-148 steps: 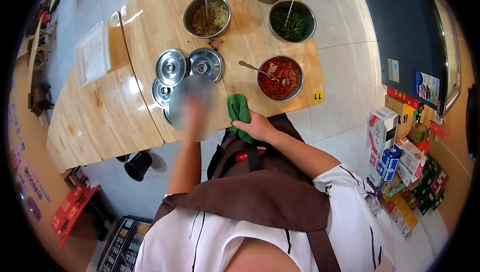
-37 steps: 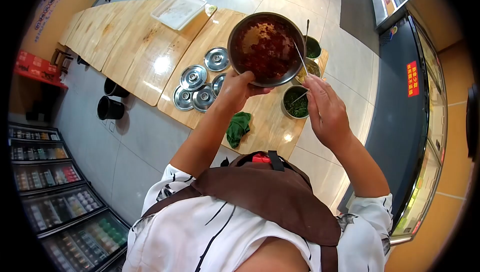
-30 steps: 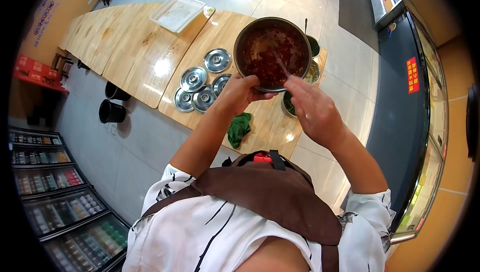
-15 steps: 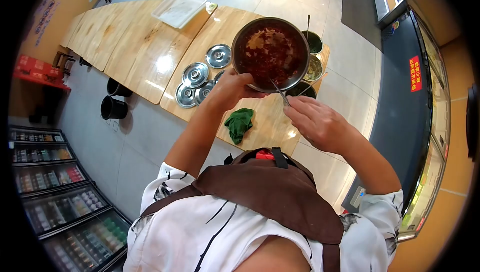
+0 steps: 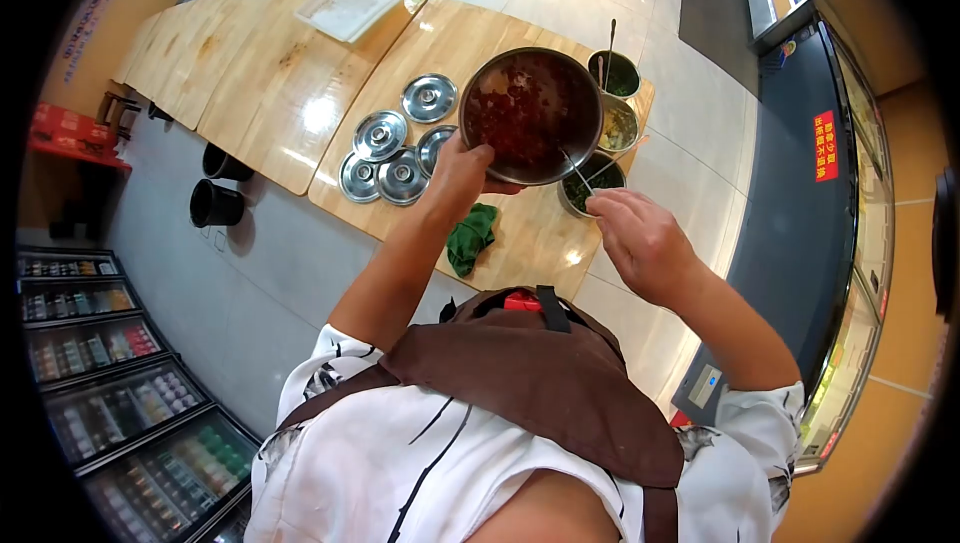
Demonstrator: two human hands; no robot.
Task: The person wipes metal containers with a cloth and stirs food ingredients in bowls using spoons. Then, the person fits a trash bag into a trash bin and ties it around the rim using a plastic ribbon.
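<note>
My left hand [image 5: 463, 175] is closed on the near left rim of a steel bowl [image 5: 597, 93], thumb on top, holding it up above the wooden table. Dark red sauce with bits in it [image 5: 520, 118] coats the bowl's inside. In my right hand [image 5: 640, 233] is the thin metal handle of a spoon [image 5: 578, 169], its lower end dipping into the sauce and hidden. Just beyond my right fingers, a steel pot with chopped greens [image 5: 592, 188] stands on the table, a utensil handle across it. A crumpled green cloth [image 5: 470, 241] lies below the bowl.
Several steel lids [image 5: 380, 136] lie left of the bowl on the wooden table [image 5: 270, 93]. Two more pots, one with greens [image 5: 620, 75] and one with yellowish food [image 5: 620, 125], stand along the right edge. A white plastic tray [image 5: 352, 3] is at the back; black bins [image 5: 216, 205] stand on the floor.
The bowl has shifted slightly down and left and is tilted more, uncovering more of the pots behind it. My right hand has moved a little right with the spoon.
</note>
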